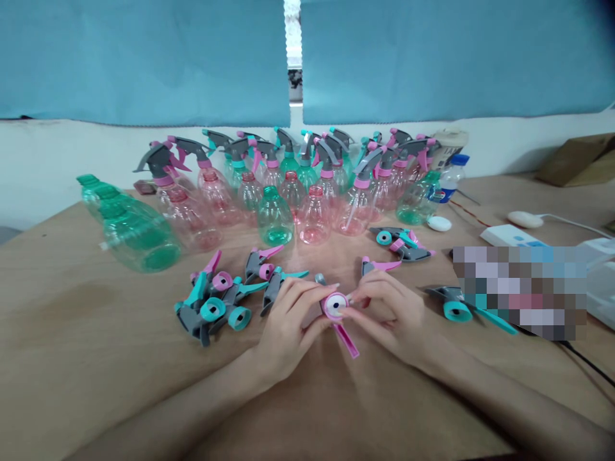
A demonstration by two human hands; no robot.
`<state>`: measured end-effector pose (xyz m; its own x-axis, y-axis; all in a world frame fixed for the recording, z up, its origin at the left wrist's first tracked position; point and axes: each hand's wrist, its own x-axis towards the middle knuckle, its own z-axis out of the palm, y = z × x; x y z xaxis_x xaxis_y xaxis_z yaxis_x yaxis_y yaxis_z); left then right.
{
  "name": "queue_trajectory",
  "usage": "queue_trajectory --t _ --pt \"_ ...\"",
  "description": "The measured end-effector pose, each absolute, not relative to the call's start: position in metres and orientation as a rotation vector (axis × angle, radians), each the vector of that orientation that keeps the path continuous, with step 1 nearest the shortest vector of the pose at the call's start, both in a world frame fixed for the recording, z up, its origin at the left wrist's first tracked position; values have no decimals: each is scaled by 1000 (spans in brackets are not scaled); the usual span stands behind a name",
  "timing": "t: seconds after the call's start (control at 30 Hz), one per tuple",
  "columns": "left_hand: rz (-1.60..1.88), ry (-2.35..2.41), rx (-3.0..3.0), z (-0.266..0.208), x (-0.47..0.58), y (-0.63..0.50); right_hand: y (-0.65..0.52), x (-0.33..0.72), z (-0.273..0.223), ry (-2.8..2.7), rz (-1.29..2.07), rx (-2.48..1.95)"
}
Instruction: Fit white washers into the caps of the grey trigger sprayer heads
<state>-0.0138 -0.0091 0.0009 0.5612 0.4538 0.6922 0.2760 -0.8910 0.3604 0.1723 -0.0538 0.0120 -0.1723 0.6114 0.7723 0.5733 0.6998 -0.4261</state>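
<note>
Between my hands is a pink and grey trigger spray head [336, 306], its round collar facing me, with a white disc and dark hole inside. Its pink trigger points down toward the table. My left hand [291, 314] is closed around the head from the left. From the right, my right hand [396, 314] has its thumb at the collar's rim and its fingers curled close beside it; whether a small part is also between them I cannot tell. A loose teal-collared spray head [211, 310] lies among several others left of my hands. Another pink one [379, 265] lies just behind my right hand.
Clear pink bottles [314, 221] and green bottles [275, 221] stand in rows at the back, several with spray heads on. Green bottles [139, 237] lean at the left. At the right are a teal spray head [456, 311], a power strip [514, 237], cables and a blurred-out patch.
</note>
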Motion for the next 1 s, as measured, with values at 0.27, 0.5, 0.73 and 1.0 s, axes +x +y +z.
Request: queue_trajectory --t 0.27,0.5,0.73,1.0 --pt "1237 664 2570 0 -14 -9 -56 174 13 -1978 -53 -964" --pt "1254 649 2567 0 -14 -10 -57 172 10 -1962 6 -970" --pt "1222 674 2559 1 -15 -10 -60 171 17 -2004 171 -973" --pt "1255 678 2551 1 -15 -11 -61 172 30 -2041 71 -1041"
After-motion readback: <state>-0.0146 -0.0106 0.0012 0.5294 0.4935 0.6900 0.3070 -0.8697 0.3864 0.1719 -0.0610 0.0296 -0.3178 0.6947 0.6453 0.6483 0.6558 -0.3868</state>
